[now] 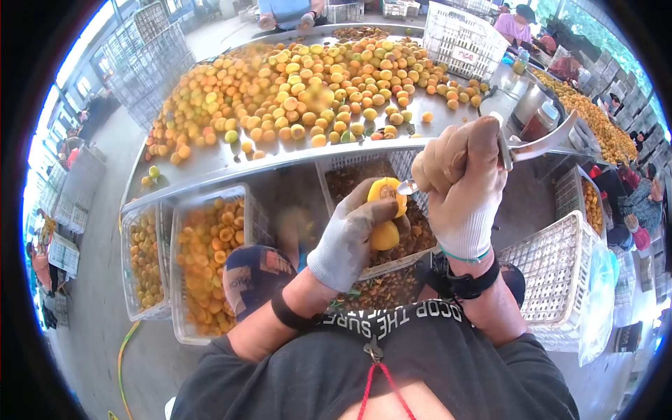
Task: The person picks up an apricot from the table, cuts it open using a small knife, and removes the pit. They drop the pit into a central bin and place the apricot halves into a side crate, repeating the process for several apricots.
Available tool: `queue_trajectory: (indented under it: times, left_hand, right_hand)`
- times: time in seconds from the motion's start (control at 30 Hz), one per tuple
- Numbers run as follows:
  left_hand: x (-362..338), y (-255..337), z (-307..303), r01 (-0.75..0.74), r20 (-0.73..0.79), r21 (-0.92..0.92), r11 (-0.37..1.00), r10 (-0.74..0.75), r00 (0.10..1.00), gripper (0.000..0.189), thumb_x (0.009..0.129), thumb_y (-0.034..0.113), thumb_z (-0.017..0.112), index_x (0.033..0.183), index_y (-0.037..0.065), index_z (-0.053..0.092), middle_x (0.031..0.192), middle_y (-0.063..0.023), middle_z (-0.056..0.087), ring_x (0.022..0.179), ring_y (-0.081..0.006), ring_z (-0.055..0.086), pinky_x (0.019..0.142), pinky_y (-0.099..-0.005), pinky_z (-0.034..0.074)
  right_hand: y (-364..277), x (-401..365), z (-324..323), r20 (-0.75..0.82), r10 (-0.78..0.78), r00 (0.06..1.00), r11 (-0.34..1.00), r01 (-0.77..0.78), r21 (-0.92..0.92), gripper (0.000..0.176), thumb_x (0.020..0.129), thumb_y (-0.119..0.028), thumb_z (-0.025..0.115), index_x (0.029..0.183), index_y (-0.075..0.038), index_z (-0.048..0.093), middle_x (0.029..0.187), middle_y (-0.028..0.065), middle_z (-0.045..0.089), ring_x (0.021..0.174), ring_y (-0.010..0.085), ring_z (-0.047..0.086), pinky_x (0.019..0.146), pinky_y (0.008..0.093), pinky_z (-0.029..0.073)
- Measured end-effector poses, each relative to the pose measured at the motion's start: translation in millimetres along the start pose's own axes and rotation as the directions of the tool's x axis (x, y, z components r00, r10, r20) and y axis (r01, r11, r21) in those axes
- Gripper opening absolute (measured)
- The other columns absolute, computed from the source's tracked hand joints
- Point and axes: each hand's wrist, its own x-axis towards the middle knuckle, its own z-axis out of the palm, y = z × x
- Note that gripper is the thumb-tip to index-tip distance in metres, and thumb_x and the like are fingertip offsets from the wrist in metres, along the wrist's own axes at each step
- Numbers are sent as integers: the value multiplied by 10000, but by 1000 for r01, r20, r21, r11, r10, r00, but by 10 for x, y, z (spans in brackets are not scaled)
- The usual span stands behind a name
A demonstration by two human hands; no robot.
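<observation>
My left hand, in a pale glove with browned fingers, is closed around a cut yellow peach. One half faces up with its brown centre showing; more yellow flesh shows below my fingers. My right hand, also gloved, is a fist around a pitting tool. Its small metal spoon tip is right at the edge of the upper half. From the other side of the fist a curved metal blade sticks out. The handle is mostly hidden in my fingers.
A metal table in front carries a heap of peaches. Crates of fruit stand at left; a crate of brown scraps is under my hands. A white crate stands at right. A person is across the table.
</observation>
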Motion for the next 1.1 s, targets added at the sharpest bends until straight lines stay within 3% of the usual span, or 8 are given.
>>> queue_trajectory:
  times: [0.2, 0.27, 0.33, 0.6, 0.83, 0.93, 1.0, 1.1]
  left_hand:
    - [-64, 24, 78, 25, 0, -82, 996, -25, 1000, 308, 934, 197, 562, 1196, 36, 551, 1011, -41, 612, 894, -126, 602, 797, -260, 500]
    - [-156, 61, 162, 67, -49, -174, 982, -77, 996, 282, 946, 215, 593, 1187, 73, 557, 1015, -27, 608, 916, -115, 602, 775, -254, 512]
    - [-153, -18, 98, 23, -59, -155, 988, -32, 998, 295, 953, 200, 606, 1201, 59, 532, 1020, -33, 596, 969, -131, 606, 788, -286, 528]
    - [-187, -54, 44, 85, 92, -178, 980, -70, 993, 288, 958, 165, 592, 1218, 63, 520, 1055, -24, 590, 920, -120, 594, 794, -287, 510]
    - [-247, -4, 127, 198, 34, -152, 968, -196, 980, 289, 948, 162, 606, 1209, 70, 524, 1069, -32, 597, 954, -132, 611, 780, -300, 519]
    - [-27, -227, 116, -44, 55, 37, 998, 42, 998, 314, 934, 180, 620, 1204, 58, 517, 1009, -84, 641, 907, -172, 647, 745, -325, 529]
    - [34, -290, 164, -139, -68, 597, 790, 222, 973, 365, 907, 197, 640, 1202, 29, 506, 895, -147, 665, 821, -221, 668, 708, -347, 528]
    - [155, -410, 92, -231, 39, 782, 579, 325, 945, 371, 878, 212, 625, 1163, 26, 479, 857, -236, 664, 815, -366, 678, 707, -446, 519]
  right_hand:
    - [179, -166, -40, 105, -74, 992, 972, 95, -216, 538, 1020, -462, 454, 627, -105, 365, 531, -25, 296, 457, 93, 287, 446, 279, 267]
    - [597, -200, -219, -19, -169, 986, 964, 169, 206, 531, 1008, -463, 480, 629, -107, 370, 527, -31, 289, 449, 90, 284, 423, 276, 244]
    - [317, -146, -140, 141, -2, 990, 971, -32, 237, 527, 996, -462, 505, 623, -113, 375, 520, -30, 288, 432, 90, 271, 405, 279, 223]
    - [-16, -57, 43, 87, 313, 946, 910, -325, 256, 545, 953, -520, 552, 618, -126, 378, 514, -33, 291, 418, 90, 251, 406, 279, 205]
    - [4, -107, 36, -39, 402, 915, 877, -373, 302, 549, 948, -519, 565, 603, -142, 363, 511, -39, 275, 415, 97, 232, 414, 285, 196]
    - [28, -48, -20, -126, 416, 901, 880, -364, 306, 548, 936, -515, 588, 599, -153, 353, 509, -47, 254, 411, 95, 210, 406, 288, 167]
    - [72, -21, -55, -272, 437, 858, 887, -359, 291, 539, 943, -497, 589, 603, -158, 345, 508, -48, 249, 405, 94, 201, 401, 285, 159]
    - [61, -5, -44, -318, 415, 853, 905, -349, 245, 549, 961, -457, 581, 579, -161, 321, 491, -46, 244, 388, 97, 209, 389, 285, 155]
